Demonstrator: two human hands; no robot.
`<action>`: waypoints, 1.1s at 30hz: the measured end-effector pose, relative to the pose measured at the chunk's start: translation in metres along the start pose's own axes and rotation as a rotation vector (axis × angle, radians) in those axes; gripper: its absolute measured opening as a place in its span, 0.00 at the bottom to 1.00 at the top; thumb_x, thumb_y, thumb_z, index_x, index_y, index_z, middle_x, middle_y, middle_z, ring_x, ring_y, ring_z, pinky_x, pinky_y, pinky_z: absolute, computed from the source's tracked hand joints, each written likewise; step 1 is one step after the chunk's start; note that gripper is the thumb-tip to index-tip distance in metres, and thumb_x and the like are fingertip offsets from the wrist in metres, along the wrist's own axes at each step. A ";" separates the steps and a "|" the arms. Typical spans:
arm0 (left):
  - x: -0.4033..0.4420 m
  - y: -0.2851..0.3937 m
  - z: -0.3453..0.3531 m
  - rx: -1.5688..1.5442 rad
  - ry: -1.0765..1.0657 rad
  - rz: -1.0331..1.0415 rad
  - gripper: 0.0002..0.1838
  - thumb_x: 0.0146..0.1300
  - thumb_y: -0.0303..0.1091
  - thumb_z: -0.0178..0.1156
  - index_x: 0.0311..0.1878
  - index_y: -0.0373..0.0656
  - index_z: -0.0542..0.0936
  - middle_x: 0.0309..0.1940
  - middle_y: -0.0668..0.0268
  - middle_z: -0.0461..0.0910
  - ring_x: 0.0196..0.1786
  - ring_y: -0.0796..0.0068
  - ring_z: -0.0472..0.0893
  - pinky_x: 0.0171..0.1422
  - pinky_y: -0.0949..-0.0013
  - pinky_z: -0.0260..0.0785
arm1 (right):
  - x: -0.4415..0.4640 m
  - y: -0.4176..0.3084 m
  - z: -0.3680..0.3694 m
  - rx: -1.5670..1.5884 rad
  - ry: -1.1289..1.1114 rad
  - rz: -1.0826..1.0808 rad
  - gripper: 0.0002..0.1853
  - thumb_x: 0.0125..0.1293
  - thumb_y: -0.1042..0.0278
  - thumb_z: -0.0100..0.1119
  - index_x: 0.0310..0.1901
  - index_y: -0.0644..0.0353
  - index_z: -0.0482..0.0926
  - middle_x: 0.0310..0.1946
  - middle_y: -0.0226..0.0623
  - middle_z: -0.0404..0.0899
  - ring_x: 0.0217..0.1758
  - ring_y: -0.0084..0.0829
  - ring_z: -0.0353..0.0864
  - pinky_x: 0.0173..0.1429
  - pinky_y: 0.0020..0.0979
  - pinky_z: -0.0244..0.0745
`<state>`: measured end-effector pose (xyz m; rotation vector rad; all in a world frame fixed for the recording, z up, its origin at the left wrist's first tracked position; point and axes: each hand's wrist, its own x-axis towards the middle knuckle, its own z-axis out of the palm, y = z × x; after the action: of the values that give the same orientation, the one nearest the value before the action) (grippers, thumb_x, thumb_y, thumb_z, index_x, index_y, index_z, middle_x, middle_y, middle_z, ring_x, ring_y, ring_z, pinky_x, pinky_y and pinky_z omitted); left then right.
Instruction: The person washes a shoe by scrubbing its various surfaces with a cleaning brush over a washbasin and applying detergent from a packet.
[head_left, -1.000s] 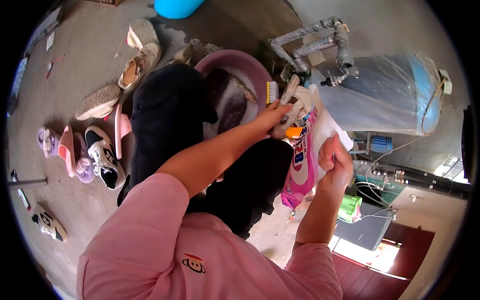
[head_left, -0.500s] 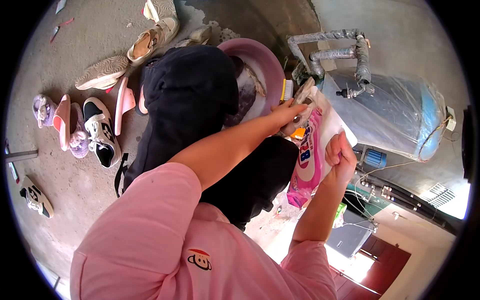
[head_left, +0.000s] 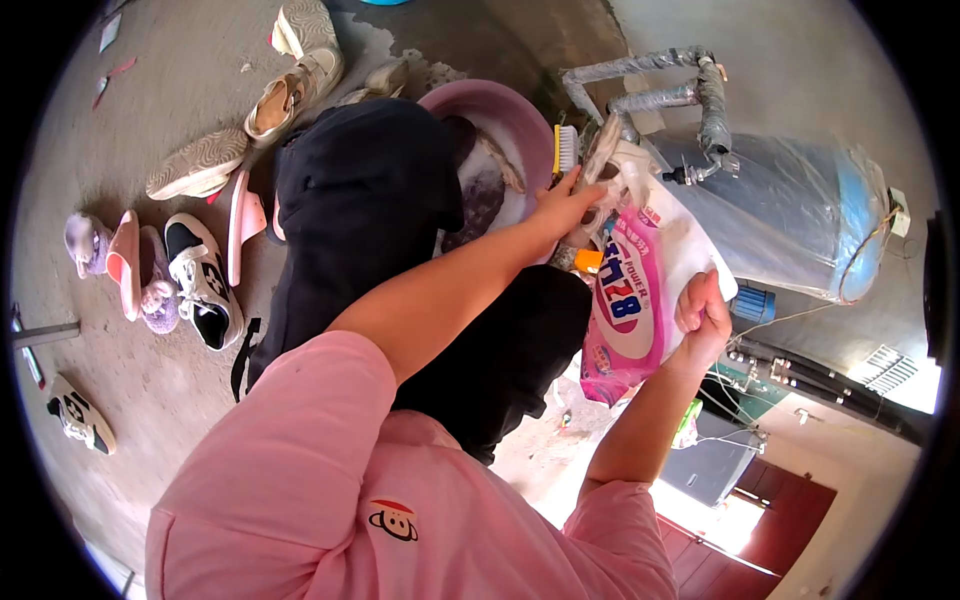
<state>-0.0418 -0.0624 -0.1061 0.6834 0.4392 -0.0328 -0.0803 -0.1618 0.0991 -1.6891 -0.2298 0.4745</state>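
A pink and white washing powder bag (head_left: 625, 310), printed "POWER 28", hangs between my hands with its label toward me. My left hand (head_left: 568, 207) is closed at the crumpled upper part, beside a whitish wrinkled bundle; its fingertips are partly hidden. Pinched fingers of my right hand (head_left: 703, 308) hold the bag's white right edge. Just under my left hand shows an orange cap (head_left: 588, 261). A yellow brush with white bristles (head_left: 566, 150) stands near that hand, at the rim of a mauve basin (head_left: 540, 125). Dark, wet items and suds are inside the basin.
Several shoes lie on the concrete floor to the left, among them a black-and-white sneaker (head_left: 203, 280) and a pink slipper (head_left: 124, 265). A plastic-wrapped tank (head_left: 790, 215) and wrapped pipes (head_left: 712, 110) stand on the right. My dark-trousered knees (head_left: 370, 180) are beside the basin.
My right hand has moved slightly right with the bag's edge. The bag is spread wider and its printed label shows more fully. My left hand stays near the crumpled upper part.
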 end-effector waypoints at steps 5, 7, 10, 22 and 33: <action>-0.019 0.022 0.005 -0.315 -0.237 -0.216 0.23 0.61 0.49 0.49 0.56 0.48 0.69 0.49 0.67 0.73 0.50 0.76 0.74 0.49 0.69 0.67 | -0.014 -0.005 -0.026 0.222 0.050 -0.099 0.22 0.69 0.60 0.42 0.15 0.55 0.60 0.10 0.23 0.54 0.11 0.14 0.48 0.15 0.16 0.44; -0.029 0.031 0.004 -0.384 -0.343 -0.336 0.23 0.61 0.51 0.47 0.54 0.48 0.69 0.47 0.67 0.74 0.50 0.75 0.74 0.48 0.67 0.67 | -0.020 -0.008 -0.034 0.180 0.055 -0.146 0.22 0.68 0.60 0.42 0.15 0.55 0.60 0.10 0.23 0.54 0.11 0.14 0.48 0.16 0.18 0.42; -0.028 0.027 0.007 -0.421 -0.413 -0.359 0.24 0.60 0.55 0.46 0.53 0.49 0.70 0.44 0.67 0.75 0.46 0.71 0.75 0.44 0.63 0.69 | -0.029 -0.002 -0.036 0.115 0.185 -0.236 0.22 0.67 0.58 0.44 0.15 0.54 0.60 0.10 0.22 0.53 0.12 0.14 0.48 0.17 0.20 0.41; -0.040 0.039 0.023 -0.595 -0.647 -0.441 0.26 0.60 0.55 0.46 0.55 0.48 0.68 0.48 0.60 0.73 0.46 0.57 0.74 0.41 0.60 0.67 | -0.062 0.034 -0.106 0.143 0.632 -0.189 0.10 0.63 0.59 0.53 0.28 0.53 0.72 0.18 0.22 0.67 0.17 0.13 0.56 0.21 0.15 0.45; -0.026 0.054 -0.004 -0.285 -0.319 -0.210 0.24 0.59 0.53 0.48 0.52 0.48 0.70 0.45 0.64 0.76 0.41 0.66 0.76 0.35 0.63 0.68 | -0.184 0.095 -0.196 0.100 0.859 0.004 0.09 0.62 0.63 0.52 0.28 0.57 0.73 0.20 0.28 0.71 0.21 0.21 0.68 0.25 0.21 0.60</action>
<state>-0.0581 -0.0209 -0.0660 0.3404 0.2008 -0.2695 -0.1709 -0.4297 0.0607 -1.6491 0.4179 -0.2561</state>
